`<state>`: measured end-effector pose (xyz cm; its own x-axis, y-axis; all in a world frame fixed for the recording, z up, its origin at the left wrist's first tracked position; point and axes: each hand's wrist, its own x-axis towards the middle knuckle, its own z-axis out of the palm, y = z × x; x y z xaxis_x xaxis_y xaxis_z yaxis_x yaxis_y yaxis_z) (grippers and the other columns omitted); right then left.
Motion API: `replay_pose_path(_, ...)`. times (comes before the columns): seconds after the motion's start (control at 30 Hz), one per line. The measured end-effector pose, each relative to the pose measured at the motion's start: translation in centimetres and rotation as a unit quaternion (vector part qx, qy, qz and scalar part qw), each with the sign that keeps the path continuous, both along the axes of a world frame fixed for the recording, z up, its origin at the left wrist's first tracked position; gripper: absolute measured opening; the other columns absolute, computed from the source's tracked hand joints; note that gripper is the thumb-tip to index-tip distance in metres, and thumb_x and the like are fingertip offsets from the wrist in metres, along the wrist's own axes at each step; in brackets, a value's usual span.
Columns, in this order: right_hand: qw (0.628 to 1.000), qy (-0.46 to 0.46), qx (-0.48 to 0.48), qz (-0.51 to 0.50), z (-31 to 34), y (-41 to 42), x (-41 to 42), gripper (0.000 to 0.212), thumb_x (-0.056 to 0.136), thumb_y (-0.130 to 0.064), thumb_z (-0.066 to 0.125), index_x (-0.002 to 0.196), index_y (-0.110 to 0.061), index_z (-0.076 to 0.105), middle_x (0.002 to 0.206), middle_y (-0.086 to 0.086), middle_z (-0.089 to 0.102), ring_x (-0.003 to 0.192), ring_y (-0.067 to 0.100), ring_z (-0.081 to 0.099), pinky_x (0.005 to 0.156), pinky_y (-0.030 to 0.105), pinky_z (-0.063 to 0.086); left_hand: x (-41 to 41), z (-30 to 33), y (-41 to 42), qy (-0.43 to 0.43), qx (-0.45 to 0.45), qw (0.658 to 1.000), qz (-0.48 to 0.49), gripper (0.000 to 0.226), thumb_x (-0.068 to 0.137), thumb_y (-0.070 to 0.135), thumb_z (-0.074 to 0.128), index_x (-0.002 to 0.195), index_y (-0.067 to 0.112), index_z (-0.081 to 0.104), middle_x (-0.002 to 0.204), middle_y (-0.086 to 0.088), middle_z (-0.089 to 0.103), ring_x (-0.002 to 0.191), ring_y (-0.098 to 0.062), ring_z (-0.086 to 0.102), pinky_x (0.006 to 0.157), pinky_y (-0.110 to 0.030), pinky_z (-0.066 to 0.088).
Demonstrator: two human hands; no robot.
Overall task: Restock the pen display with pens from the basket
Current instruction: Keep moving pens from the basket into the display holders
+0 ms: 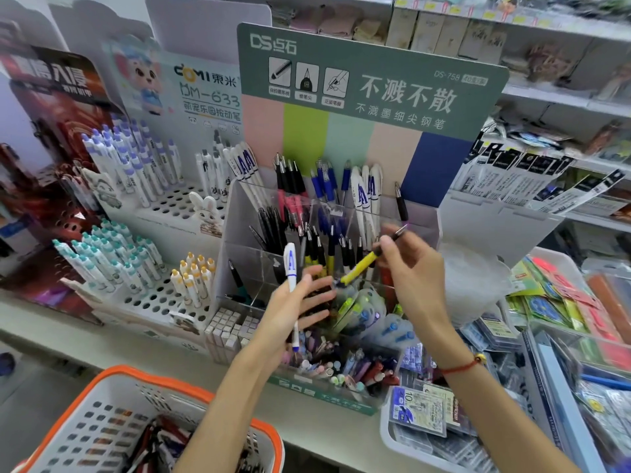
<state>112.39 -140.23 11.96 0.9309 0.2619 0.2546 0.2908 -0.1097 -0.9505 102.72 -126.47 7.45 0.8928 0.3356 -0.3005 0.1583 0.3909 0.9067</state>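
Observation:
The clear acrylic pen display (235, 230) stands mid-shelf under a green header card, its compartments holding black, blue, pink, white and yellow pens. My right hand (415, 278) pinches a yellow-and-black pen (367, 262), held slanted above the front compartments. My left hand (292, 310) holds a white pen with a blue cap (291, 268) upright between thumb and palm, its other fingers spread. The white basket with an orange rim (112, 377) sits at the lower left, with several pens inside.
White peg-hole pen stands (170, 203) with purple, teal and yellow-capped pens fill the shelf to the left. A white tray (387, 435) of packaged refills and bins of stationery (560, 302) sit to the right. Shelves of goods rise behind.

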Motion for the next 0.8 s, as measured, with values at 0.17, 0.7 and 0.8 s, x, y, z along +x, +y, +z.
replay_pose_path(0.17,0.975,-0.214,-0.032,-0.044,0.3,2.6,0.9,0.041,0.094,-0.013,0.063,0.130,-0.013,0.043,0.090,0.000,0.071,0.078,0.008,0.068,0.075,0.023,0.057,-0.6,-0.4,1.7,-0.006,0.003,0.999,0.034,0.028,0.103,0.032,0.039,0.125,0.021,0.054,0.058,0.011,0.035,0.044,-0.002,0.027,0.035,-0.014,0.022)
replay_pose_path(0.7,0.853,-0.442,-0.277,0.024,-2.7,5.2,2.1,0.019,0.093,-0.022,0.066,0.105,-0.011,0.074,0.093,0.000,0.070,0.082,0.015,0.064,0.062,0.028,0.055,-2.0,-0.8,3.3,-0.032,-0.123,0.990,0.066,0.021,0.104,0.021,0.034,0.091,0.013,0.047,0.062,0.005,0.034,0.041,-0.003,0.025,0.035,-0.015,0.017)
replay_pose_path(0.8,0.829,-0.436,-0.349,-0.007,-2.6,5.3,2.2,0.029,0.095,-0.026,0.061,0.117,-0.010,0.070,0.093,0.002,0.059,0.083,0.020,0.054,0.058,0.032,0.049,-2.0,-0.8,3.4,-0.043,-0.123,0.990,0.062,0.017,0.103,0.021,0.036,0.098,0.012,0.050,0.063,0.006,0.038,0.043,-0.003,0.028,0.036,-0.015,0.019)
